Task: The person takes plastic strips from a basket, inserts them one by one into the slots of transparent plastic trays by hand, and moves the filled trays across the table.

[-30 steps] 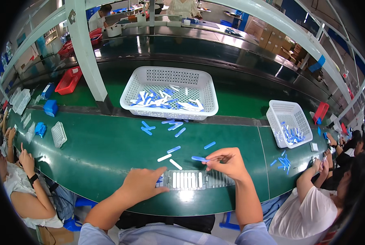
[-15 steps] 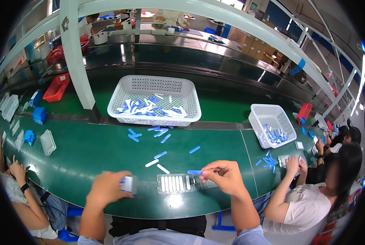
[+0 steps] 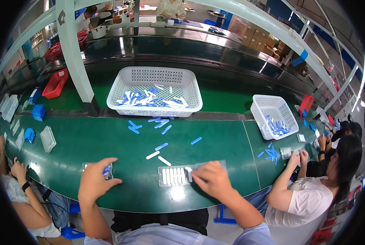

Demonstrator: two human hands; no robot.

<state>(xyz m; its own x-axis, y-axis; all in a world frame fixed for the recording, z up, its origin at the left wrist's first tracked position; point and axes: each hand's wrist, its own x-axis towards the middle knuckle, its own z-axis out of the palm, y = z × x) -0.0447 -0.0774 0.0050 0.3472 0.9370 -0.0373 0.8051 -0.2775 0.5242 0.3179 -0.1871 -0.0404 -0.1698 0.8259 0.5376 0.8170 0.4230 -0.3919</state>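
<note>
A clear slotted tray holding several white sticks lies on the green belt in front of me. My right hand rests on the tray's right end, fingers curled over a stick there. Off to the left, my left hand reaches over a second small clear tray and pinches a blue piece at its right edge. Loose blue and white sticks lie on the belt just beyond the tray.
A large white basket of blue and white sticks stands at the belt's far side, a smaller one to the right. People sit working on both sides. Clear trays and blue parts lie at left; a green post rises behind.
My left hand moved left from the slotted tray to the small tray. My right hand, which held a blue stick above the tray, came down onto its right end.
</note>
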